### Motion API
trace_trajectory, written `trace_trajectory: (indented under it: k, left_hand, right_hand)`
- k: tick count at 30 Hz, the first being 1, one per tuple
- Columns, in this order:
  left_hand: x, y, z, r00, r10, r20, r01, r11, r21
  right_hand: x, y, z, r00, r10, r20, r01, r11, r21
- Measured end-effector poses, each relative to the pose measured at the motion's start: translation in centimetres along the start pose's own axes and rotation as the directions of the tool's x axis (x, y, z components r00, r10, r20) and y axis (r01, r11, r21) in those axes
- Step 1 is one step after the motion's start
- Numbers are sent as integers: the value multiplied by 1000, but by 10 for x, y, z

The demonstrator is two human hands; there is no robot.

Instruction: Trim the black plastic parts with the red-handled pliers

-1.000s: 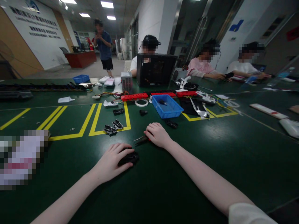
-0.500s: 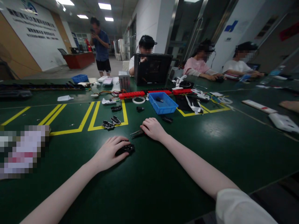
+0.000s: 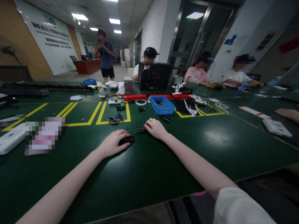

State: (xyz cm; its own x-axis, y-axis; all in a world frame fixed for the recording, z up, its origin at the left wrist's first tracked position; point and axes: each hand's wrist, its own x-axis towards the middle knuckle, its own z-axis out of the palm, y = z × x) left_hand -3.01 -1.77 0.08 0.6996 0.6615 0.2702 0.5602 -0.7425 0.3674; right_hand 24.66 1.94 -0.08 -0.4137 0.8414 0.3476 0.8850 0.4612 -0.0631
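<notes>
My left hand [image 3: 113, 142] is closed around a black, mouse-shaped plastic part [image 3: 126, 140], resting low on the green table, with thumb on the near side and fingers over the far side. My right hand [image 3: 155, 128] grips needle-nose pliers [image 3: 139, 130] by a red handle, mostly hidden under the fingers. Their metal jaws point left, just beyond the black part and apart from it. Broken-looking black and silver pieces [image 3: 116, 119] lie farther back, inside a yellow-taped outline. Another dark piece [image 3: 166, 119] sits beyond my right hand.
A blue bin [image 3: 162, 105] with a small dark item inside stands ahead. Behind it run red power strips [image 3: 135, 97] and a black computer case [image 3: 154, 76]. A white device [image 3: 14, 138] lies at left, a white box [image 3: 277, 127] at right. Several people are around the table.
My view has tilted up, so the table's near edge shows. The pliers have turned from slanting down-left to nearly level. My left hand keeps its hold on the black part.
</notes>
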Motion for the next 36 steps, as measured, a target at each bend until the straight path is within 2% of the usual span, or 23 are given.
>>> trace_trajectory:
  k: [4, 8, 17, 20, 26, 32, 36]
  left_hand:
    - [0, -3, 3, 1000, -14, -26, 14, 1000, -2]
    - [1, -6, 4, 998, -37, -59, 39, 999, 29]
    - [3, -15, 8, 992, -64, -105, 70, 996, 56]
    - [4, -17, 8, 991, -55, -123, 56, 998, 10]
    - [4, -21, 8, 988, -95, -124, 79, 989, -128]
    - [5, -28, 13, 992, -79, -100, 52, 966, -254]
    - [5, -30, 15, 989, -99, -107, 67, 960, -271]
  right_hand:
    - [-20, 6, -12, 999, -46, 5, 46, 999, -12]
    - [-31, 14, -17, 993, -82, 85, 82, 997, 3]
    - [-9, 4, -9, 996, -63, 55, 65, 997, -37]
    - [-2, -3, -4, 998, -55, -14, 55, 998, -15]
    - [-10, -7, -6, 979, -188, -80, 189, 982, 0]
    - [-14, -8, -8, 977, -215, -17, 214, 976, -29]
    - [-13, -8, -8, 975, -221, 0, 221, 973, -65]
